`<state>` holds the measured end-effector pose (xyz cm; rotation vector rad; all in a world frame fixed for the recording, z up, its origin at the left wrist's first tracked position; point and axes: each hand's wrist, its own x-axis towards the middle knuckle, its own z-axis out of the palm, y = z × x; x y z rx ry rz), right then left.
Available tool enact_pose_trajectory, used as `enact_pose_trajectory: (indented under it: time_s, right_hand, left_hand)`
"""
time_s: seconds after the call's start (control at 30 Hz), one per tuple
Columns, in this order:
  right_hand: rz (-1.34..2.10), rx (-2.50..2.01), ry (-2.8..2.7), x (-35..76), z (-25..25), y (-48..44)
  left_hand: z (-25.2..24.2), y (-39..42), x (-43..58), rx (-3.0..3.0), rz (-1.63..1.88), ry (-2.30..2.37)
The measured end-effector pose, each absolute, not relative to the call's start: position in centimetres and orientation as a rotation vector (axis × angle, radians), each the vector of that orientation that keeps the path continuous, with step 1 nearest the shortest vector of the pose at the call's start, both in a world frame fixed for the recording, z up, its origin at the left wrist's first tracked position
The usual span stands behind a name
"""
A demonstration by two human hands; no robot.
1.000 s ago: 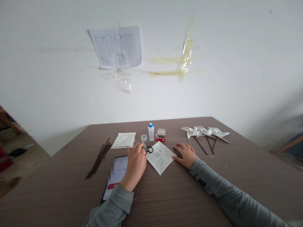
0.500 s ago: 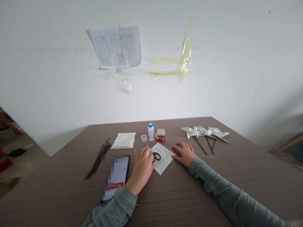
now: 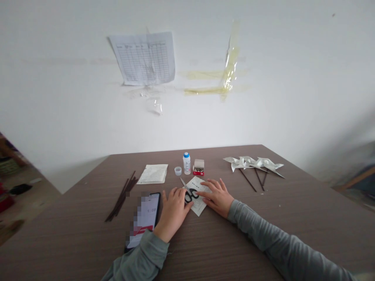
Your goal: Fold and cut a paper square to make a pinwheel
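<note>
A square sheet of printed paper [image 3: 199, 209] lies on the table, turned with a corner toward me. Black-handled scissors [image 3: 193, 192] rest over its left part, their blades pointing away and slightly left. Beside the handles, my left hand [image 3: 175, 212] lies palm down with its fingers apart; its fingertips are at the left handle loop, and I see no grip on it. My right hand [image 3: 219, 198] is spread flat over the right part of the sheet, fingertips close to the right handle loop, holding nothing.
Behind the sheet stand a small cup [image 3: 178, 171], a blue-capped bottle [image 3: 186, 166] and a red box of small items [image 3: 198, 168]. To the left are stacked paper [image 3: 152, 174], brown sticks [image 3: 121, 199] and a phone [image 3: 146, 218]. Paper pinwheels [image 3: 249, 163] on sticks lie right.
My right hand has moved left, from the sheet's right corner onto the sheet beside the scissors. My left hand has drawn back slightly to the left, uncovering more of the scissor handles.
</note>
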<state>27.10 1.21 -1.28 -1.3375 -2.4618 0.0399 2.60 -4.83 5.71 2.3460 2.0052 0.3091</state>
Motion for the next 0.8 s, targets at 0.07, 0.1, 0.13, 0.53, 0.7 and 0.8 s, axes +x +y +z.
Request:
enact_pose_trajectory:
  time_s: [0.07,0.1,0.13,0.53,0.7,0.8]
  right_hand:
    - [0.054,-1.349,-2.469,26.9,-0.9,1.0]
    - [0.063,-1.361,-2.462,27.0,-0.6,0.9]
    - [0.074,-1.374,-2.456,27.3,-0.2,0.9]
    - [0.040,-1.397,-2.314,29.2,0.4,1.6]
    - [0.085,-1.475,-2.317,28.8,1.4,1.0]
    - [0.058,-1.587,-2.233,29.6,1.6,1.2]
  left_hand:
    - [5.8,-4.9,2.7,2.349,0.284,2.013]
    - [5.8,-4.9,2.8,2.351,0.277,2.016]
    - [5.8,-4.9,2.8,2.350,0.272,2.021]
    - [5.7,-4.6,2.4,2.353,0.257,1.994]
    - [5.4,-4.8,2.2,2.386,0.328,1.989]
    - [5.3,-4.9,2.2,2.391,0.354,1.987]
